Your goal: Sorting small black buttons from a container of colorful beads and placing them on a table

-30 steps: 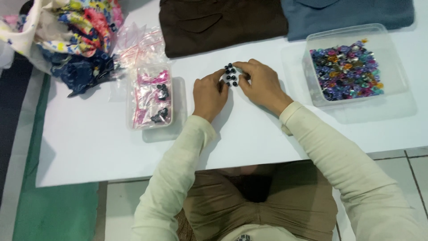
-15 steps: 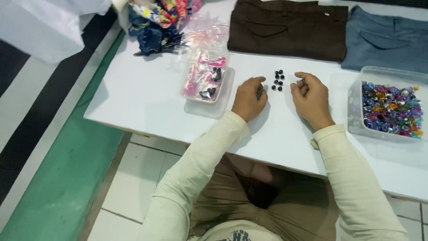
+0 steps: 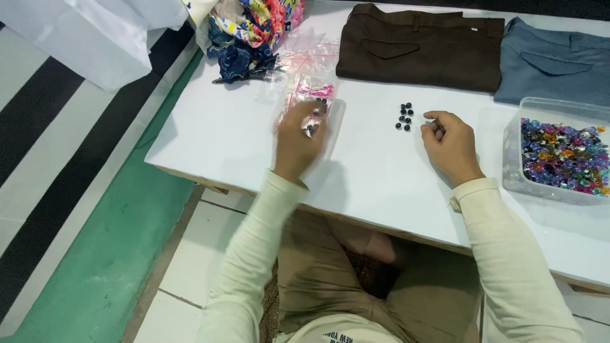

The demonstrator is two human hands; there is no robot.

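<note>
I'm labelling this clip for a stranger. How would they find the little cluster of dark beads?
Look at the white table, in front of the folded brown trousers. The dark beads lie loose just left of the right hand, unlike the multicoloured ones in the clear tub.

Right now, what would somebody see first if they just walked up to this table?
Probably the clear tub of shiny, many-coloured beads at the table's right edge. Next, the little cluster of dark round pieces lying mid-table, just left of the right hand. The left hand is blurred over a small clear tray.
</note>
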